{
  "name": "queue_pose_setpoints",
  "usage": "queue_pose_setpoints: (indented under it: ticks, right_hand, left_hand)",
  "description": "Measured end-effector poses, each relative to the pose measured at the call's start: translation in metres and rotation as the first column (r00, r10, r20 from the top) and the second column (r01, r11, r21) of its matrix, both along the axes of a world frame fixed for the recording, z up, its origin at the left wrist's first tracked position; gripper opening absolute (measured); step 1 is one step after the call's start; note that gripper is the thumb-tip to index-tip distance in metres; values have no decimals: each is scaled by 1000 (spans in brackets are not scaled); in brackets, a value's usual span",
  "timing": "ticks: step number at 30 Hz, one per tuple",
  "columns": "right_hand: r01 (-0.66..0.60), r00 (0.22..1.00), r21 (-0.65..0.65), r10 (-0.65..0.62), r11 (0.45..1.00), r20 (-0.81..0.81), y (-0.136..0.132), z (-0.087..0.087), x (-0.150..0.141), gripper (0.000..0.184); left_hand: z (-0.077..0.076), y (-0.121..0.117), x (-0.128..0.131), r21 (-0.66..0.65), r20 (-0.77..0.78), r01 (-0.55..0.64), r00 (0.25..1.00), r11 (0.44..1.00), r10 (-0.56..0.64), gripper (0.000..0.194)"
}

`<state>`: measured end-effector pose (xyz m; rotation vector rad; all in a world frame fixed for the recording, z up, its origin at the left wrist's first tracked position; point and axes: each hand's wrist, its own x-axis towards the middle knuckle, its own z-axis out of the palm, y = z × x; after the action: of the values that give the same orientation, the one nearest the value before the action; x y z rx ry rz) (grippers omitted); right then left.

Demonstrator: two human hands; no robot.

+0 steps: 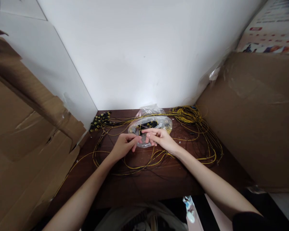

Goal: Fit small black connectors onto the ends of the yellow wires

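Note:
My left hand (126,145) is closed, thumb and fingertips pressed together in a pinch over the front of a clear plastic bag (167,121). Facing it, my right hand (162,140) has its thumb curled in close to the fingers, the index stretched toward the left hand. Whatever lies between the fingertips is too small to make out. Inside the open bag are small black and yellow connectors (150,124). A thin yellow wire (152,157) runs down from beneath the right hand and loops over the dark wooden tabletop (144,186).
A bundle of yellow wires (186,115) lies back right, its strands reaching a cluster of black and yellow connector ends (100,120) at left. Cardboard stands on the left (26,138) and a cardboard box (260,122) on the right. A white panel (144,57) closes the back.

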<state>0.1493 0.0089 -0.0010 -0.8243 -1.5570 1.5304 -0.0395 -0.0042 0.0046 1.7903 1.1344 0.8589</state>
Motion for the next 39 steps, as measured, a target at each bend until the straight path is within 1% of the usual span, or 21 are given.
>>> queue_pose_setpoints:
  ticks: [2, 5, 8, 11, 13, 15, 20, 23, 26, 28, 31, 32, 33, 34, 35, 37, 39]
  right_hand:
    - [6, 1000, -31, -7, 1000, -21, 0, -1, -1, 33]
    - [-15, 998, -68, 10, 998, -68, 0, -3, -3, 31]
    - [-19, 995, -83, 11, 996, -95, -1, -5, -5, 24]
    - [-27, 992, -99, 15, 995, -122, -2, -4, -7, 21]
    - [7, 982, -123, -29, 992, -185, -1, -2, -6, 22]
    - [82, 954, -158, -124, 984, -273, 2, 1, -3, 23]
    - [281, 829, -241, -362, 929, -427, 15, 4, 13, 20]
    - [346, 737, -292, -450, 892, -504, 22, 3, 23, 15]
    - [393, 635, -346, -523, 852, -568, 26, 5, 30, 10]
    - [447, 543, -385, -587, 807, -600, 28, 7, 34, 8]
    - [530, 391, -456, -684, 715, -617, 30, 12, 43, 8]
    - [542, 364, -473, -701, 694, -613, 31, 13, 45, 8]
    - [543, 361, -480, -708, 689, -607, 31, 13, 47, 9]
    - [530, 386, -476, -699, 702, -602, 31, 13, 48, 9]
    - [509, 434, -456, -675, 730, -597, 30, 13, 47, 11]
    - [448, 577, -369, -579, 814, -576, 26, 11, 42, 13]
    - [399, 734, -216, -452, 891, -507, 19, 7, 31, 14]
  left_hand:
    - [-3, 0, 0, 2, -38, 31, 999, 1000, -31, 35]
    - [-7, -1, 1, 4, -84, 84, 993, 996, -83, 36]
    - [-9, -1, 3, -6, -88, 130, 988, 991, -131, 34]
    - [-8, -2, 3, -9, -77, 143, 987, 990, -144, 31]
    - [-6, -2, 2, -20, -66, 157, 985, 987, -158, 34]
    - [-5, -2, 1, -46, -50, 171, 984, 984, -173, 36]
    - [-4, -3, -1, -200, -5, 165, 986, 966, -169, 26]
    - [-5, -4, -2, -277, 17, 184, 982, 943, -187, 26]
    - [-6, -4, -2, -308, 26, 220, 975, 926, -223, 27]
    - [-5, -4, -2, -306, 35, 248, 968, 919, -249, 28]
    - [-4, -3, -2, -313, 68, 278, 960, 908, -271, 29]
    - [-4, -3, -2, -318, 85, 288, 958, 903, -275, 29]
    - [-4, -3, -2, -320, 103, 297, 955, 900, -278, 28]
    - [-4, -2, -2, -319, 119, 305, 952, 897, -282, 27]
    - [-4, -2, -2, -313, 130, 312, 950, 897, -285, 27]
    - [-3, -1, -3, -286, 144, 324, 945, 902, -293, 25]
    - [-2, 0, -3, -250, 158, 325, 943, 912, -292, 23]
